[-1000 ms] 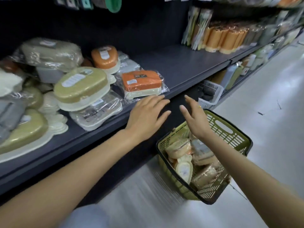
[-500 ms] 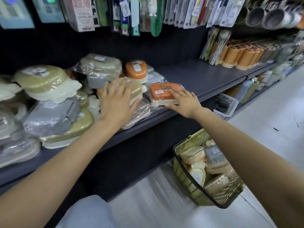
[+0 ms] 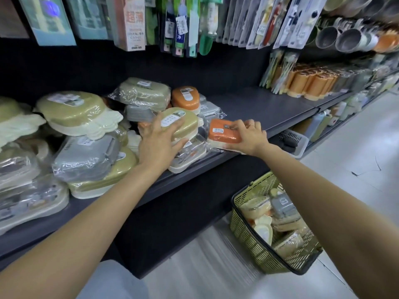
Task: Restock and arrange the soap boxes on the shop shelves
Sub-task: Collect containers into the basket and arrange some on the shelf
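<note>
left hand (image 3: 159,140): I've got it spread flat on the olive soap box (image 3: 180,124), top of a loose stack
right hand (image 3: 250,134): I'm gripping the orange soap box (image 3: 223,131) at the shelf (image 3: 269,108) front edge
risk: slick wrap, stack may slide off the edge into the basket (image 3: 244,229) below

Soap boxes (image 3: 86,156) lie stacked on the left half of the shelf (image 3: 269,106). The left hand (image 3: 159,141) rests on one box (image 3: 181,124) atop the pile's right end. Just right of it, at the shelf's front edge, the right hand (image 3: 250,137) grips another box (image 3: 224,131). Cups (image 3: 311,85) stand far right on the shelf. Packets (image 3: 131,22) hang above. A basket (image 3: 254,244) of boxes sits on the floor (image 3: 356,158) below, to the right.
</note>
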